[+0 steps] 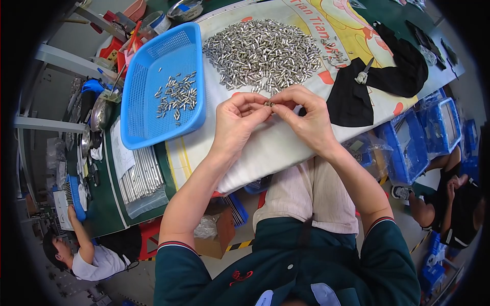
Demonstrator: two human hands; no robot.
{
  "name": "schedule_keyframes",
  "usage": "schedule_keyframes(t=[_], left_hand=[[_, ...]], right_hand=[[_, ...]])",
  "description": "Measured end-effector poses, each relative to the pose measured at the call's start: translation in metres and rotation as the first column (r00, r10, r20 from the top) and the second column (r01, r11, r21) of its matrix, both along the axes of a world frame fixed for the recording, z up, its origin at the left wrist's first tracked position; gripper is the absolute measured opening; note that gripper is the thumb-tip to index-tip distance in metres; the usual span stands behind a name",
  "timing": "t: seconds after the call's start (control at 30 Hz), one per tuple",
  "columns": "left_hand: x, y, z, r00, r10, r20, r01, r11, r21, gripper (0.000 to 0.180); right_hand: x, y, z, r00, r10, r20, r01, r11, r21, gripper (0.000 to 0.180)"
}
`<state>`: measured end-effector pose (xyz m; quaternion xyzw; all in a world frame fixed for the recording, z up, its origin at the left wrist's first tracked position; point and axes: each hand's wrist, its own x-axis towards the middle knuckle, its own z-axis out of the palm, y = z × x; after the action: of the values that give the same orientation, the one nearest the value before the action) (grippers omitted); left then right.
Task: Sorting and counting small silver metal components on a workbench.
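Note:
My left hand [242, 115] and my right hand [302, 113] meet over the near edge of the cloth, fingertips pinched together. Between the thumbs and forefingers is a small metal pin [269, 104], mostly covered by the fingers. Just beyond the hands spreads a large heap of short silvery metal pins [263, 53]. To the left of my left hand stands a blue perforated plastic basket [140, 97]. Inside it lies a smaller scatter of the same kind of pins [178, 96].
On the right, a black cloth [352, 99] lies with a small wrapped blade [363, 75] on it. Metal rods [140, 176] lie in a bag below the basket. Blue bins [403, 148] stand at the right. One person [94, 257] sits at lower left, another [454, 199] at far right.

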<state>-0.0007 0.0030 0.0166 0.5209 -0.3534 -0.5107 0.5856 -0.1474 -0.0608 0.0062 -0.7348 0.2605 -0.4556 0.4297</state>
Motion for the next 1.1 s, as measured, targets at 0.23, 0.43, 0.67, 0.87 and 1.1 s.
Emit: schedule_keyframes(t=[0.23, 0.43, 0.67, 0.87, 1.1], left_hand=[[-0.0008, 0.0009, 0.0012, 0.999, -0.014, 0.052, 0.014, 1.000, 0.010, 0.015], [-0.0015, 0.0003, -0.0002, 0.997, -0.026, 0.070, 0.026, 1.000, -0.001, 0.015], [-0.0008, 0.0005, -0.0014, 0.997, -0.042, 0.069, 0.042, 0.999, -0.002, 0.014], [-0.0003, 0.0011, -0.0005, 0.997, -0.049, 0.062, 0.048, 0.999, 0.020, 0.015], [-0.0005, 0.0010, 0.0024, 0.999, -0.054, 0.008, 0.054, 0.997, 0.058, 0.015]], right_hand=[[-0.0045, -0.0034, 0.0018, 0.997, 0.048, -0.063, -0.049, 0.999, -0.018, 0.008], [-0.0068, -0.0056, 0.0000, 0.995, 0.067, -0.068, -0.069, 0.998, -0.014, 0.007], [-0.0070, -0.0054, -0.0017, 0.996, 0.076, -0.051, -0.076, 0.997, -0.013, 0.007], [-0.0083, -0.0043, -0.0020, 0.994, 0.093, -0.052, -0.090, 0.995, 0.048, 0.006], [-0.0073, -0.0048, -0.0056, 0.997, 0.065, -0.042, -0.060, 0.992, 0.112, 0.009]])
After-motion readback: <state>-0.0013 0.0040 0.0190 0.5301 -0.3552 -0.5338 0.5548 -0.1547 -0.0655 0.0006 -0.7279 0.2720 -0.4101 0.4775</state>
